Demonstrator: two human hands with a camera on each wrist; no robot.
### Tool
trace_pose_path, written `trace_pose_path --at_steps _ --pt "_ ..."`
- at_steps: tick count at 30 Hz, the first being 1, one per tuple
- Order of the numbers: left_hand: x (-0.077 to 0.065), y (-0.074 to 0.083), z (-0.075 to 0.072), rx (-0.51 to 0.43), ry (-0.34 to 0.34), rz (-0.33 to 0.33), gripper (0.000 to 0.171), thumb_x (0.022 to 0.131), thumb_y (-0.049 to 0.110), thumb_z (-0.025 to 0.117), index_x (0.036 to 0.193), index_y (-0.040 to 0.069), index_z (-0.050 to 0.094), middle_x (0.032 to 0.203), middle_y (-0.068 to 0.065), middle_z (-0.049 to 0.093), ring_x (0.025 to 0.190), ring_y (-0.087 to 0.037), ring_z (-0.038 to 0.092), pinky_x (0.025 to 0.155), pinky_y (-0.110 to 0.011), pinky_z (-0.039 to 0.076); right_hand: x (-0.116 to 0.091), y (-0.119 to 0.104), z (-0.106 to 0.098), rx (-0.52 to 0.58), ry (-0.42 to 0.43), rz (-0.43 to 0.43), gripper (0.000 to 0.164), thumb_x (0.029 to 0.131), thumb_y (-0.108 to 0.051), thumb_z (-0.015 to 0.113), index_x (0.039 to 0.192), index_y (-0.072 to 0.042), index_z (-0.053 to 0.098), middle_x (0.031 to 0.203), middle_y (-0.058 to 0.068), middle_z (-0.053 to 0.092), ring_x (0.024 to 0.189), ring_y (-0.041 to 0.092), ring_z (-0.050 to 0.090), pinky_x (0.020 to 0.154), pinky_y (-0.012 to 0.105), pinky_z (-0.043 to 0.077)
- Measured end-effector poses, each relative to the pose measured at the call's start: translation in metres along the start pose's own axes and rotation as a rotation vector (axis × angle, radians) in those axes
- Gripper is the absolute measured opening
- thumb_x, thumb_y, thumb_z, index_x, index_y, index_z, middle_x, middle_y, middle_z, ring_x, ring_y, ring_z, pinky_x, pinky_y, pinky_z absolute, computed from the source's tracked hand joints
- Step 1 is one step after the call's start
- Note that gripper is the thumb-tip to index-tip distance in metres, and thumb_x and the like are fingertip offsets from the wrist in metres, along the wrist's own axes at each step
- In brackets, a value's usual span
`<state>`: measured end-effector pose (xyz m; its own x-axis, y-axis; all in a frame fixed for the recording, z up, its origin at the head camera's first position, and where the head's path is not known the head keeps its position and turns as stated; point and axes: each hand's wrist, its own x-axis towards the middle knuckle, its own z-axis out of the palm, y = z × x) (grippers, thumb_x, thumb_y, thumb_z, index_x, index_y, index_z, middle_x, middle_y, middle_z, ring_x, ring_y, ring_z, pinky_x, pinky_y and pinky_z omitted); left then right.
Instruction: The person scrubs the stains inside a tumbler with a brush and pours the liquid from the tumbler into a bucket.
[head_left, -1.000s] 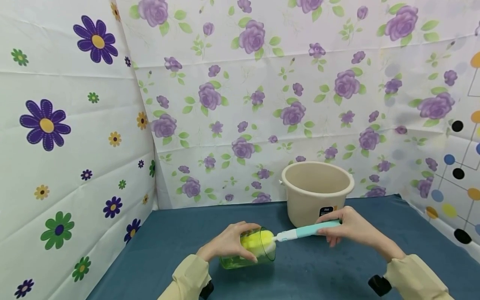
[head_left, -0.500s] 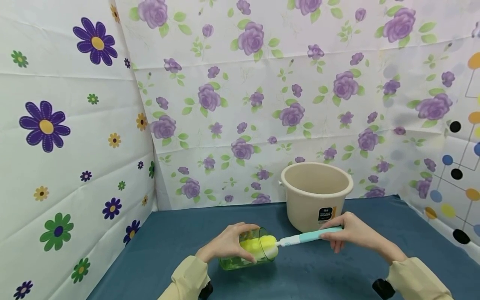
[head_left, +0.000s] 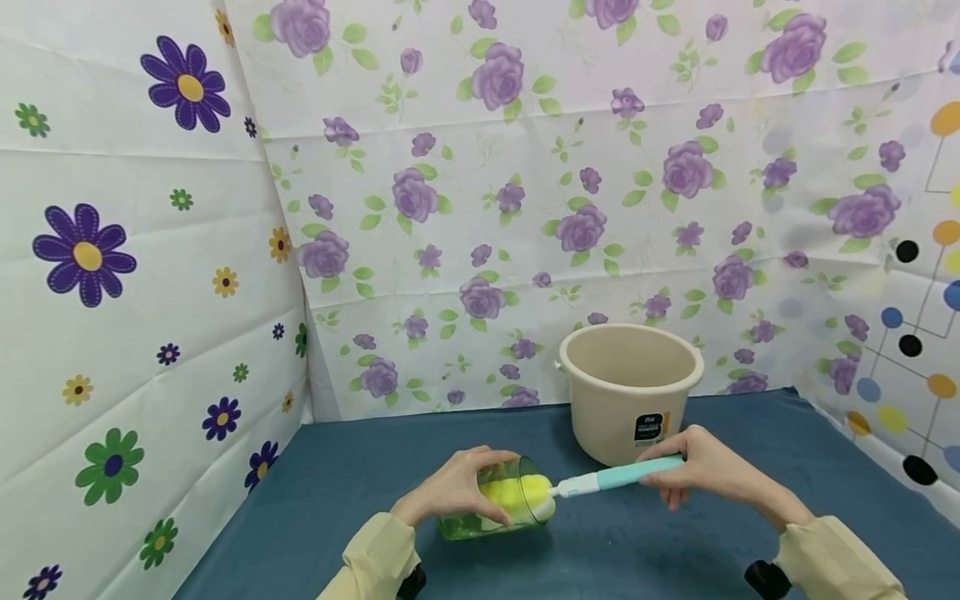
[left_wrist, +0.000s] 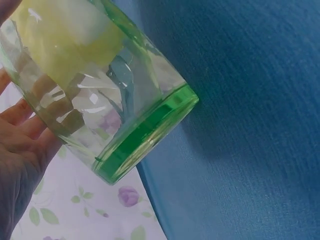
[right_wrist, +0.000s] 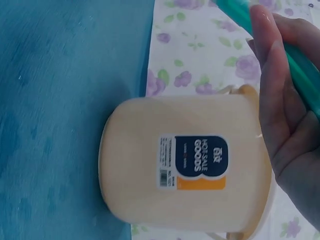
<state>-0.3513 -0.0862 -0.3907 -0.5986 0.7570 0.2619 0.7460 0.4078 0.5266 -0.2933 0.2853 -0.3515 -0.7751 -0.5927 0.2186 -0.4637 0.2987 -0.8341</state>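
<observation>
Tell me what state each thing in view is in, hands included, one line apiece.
Green cup: tipped nearly onto its side, mouth facing right in the head view.
Sponge brush: head mostly inside the cup, handle outside.
Left hand: gripping the cup.
Right hand: holding the brush's handle.
Blue cloth: spread out.
Bucket: upright on the cloth, no lid on.
Floral sheet: hung, creased.

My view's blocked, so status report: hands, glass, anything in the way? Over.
Left hand grips glass, tilted far over. Right hand holds brush, yellow head in glass's mouth. Bucket beyond the brush, seemingly not in the way.
</observation>
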Motion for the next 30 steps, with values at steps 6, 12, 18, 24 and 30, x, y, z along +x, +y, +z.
trace_pose_path --at_steps 6,12,18,24,30 --pt "-0.001 0.0 -0.002 0.002 0.012 -0.005 0.076 0.067 0.045 0.077 0.133 0.021 0.048 0.098 0.01 0.05 0.082 -0.009 0.047 0.064 -0.027 0.041 0.004 -0.005 0.001 -0.016 0.044 -0.049 0.024 0.084 -0.01 0.065 0.105 0.001 0.066 0.064 0.015 0.062 0.05 0.028 0.06 0.046 0.042 0.047" --pt "-0.002 -0.001 -0.002 0.006 0.018 -0.019 0.076 0.066 0.046 0.077 0.132 0.022 0.048 0.102 0.01 0.05 0.089 -0.009 0.047 0.069 -0.027 0.042 0.007 -0.006 0.001 -0.039 0.087 -0.066 0.024 0.084 -0.007 0.064 0.105 0.005 0.064 0.066 0.011 0.063 0.051 0.027 0.06 0.046 0.04 0.048" --pt "-0.003 -0.002 -0.001 -0.013 0.023 -0.022 0.076 0.067 0.046 0.077 0.132 0.022 0.048 0.104 0.01 0.05 0.091 -0.009 0.048 0.07 -0.028 0.042 0.008 -0.017 0.005 -0.075 0.101 -0.049 0.022 0.084 -0.004 0.064 0.103 0.008 0.064 0.068 0.008 0.063 0.053 0.028 0.06 0.047 0.039 0.048" --pt "-0.004 0.0 -0.001 -0.023 0.029 -0.017 0.075 0.067 0.045 0.077 0.132 0.021 0.048 0.102 0.01 0.05 0.088 -0.01 0.047 0.069 -0.029 0.042 0.007 -0.001 0.005 -0.033 0.063 -0.037 0.022 0.085 -0.008 0.063 0.104 0.004 0.065 0.066 0.011 0.064 0.053 0.028 0.06 0.047 0.04 0.048" --pt "-0.003 -0.001 -0.001 -0.01 0.021 -0.012 0.074 0.068 0.046 0.076 0.133 0.023 0.047 0.095 0.01 0.049 0.079 -0.01 0.045 0.061 -0.027 0.039 0.007 0.007 0.01 0.014 0.043 -0.037 0.02 0.085 -0.008 0.064 0.103 -0.001 0.067 0.065 0.016 0.062 0.051 0.03 0.06 0.047 0.044 0.047"
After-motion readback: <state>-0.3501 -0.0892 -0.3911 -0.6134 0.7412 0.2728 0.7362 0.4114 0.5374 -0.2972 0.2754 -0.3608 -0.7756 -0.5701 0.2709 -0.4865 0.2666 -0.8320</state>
